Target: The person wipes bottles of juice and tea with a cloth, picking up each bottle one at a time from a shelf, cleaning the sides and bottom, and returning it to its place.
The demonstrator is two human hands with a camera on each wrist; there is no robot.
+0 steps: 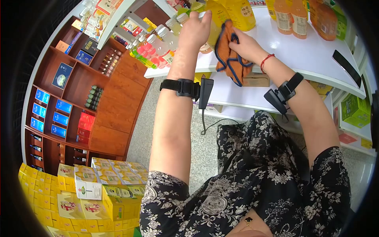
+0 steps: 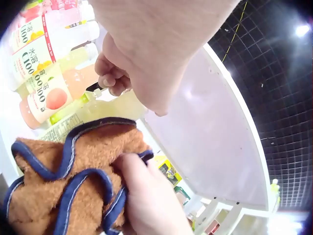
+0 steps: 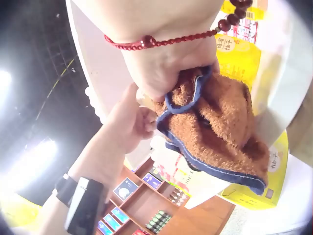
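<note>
My right hand (image 1: 246, 46) grips a bunched brown cloth (image 1: 233, 55) with navy trim. Its folds hang over the front edge of the white shelf. Fuzzy pile shows on the cloth in the right wrist view, where my fingers are sunk into its upper part. Close beside it, my left hand (image 1: 195, 32) is at the tops of the drink bottles, fingers curled around the upper end of a bottle (image 2: 115, 107) with pale yellow contents. A peach-labelled bottle (image 2: 54, 98) stands right beside those fingers. The cloth covers part of the bottles in the left wrist view.
Several more bottles (image 1: 152, 49) stand in rows to the left on the white shelf (image 1: 276, 51). Yellow packs (image 1: 241, 15) and orange bottles (image 1: 299, 19) line the back. A phone (image 1: 347, 68) lies near the right edge. Stacked yellow boxes (image 1: 122, 203) sit at lower left.
</note>
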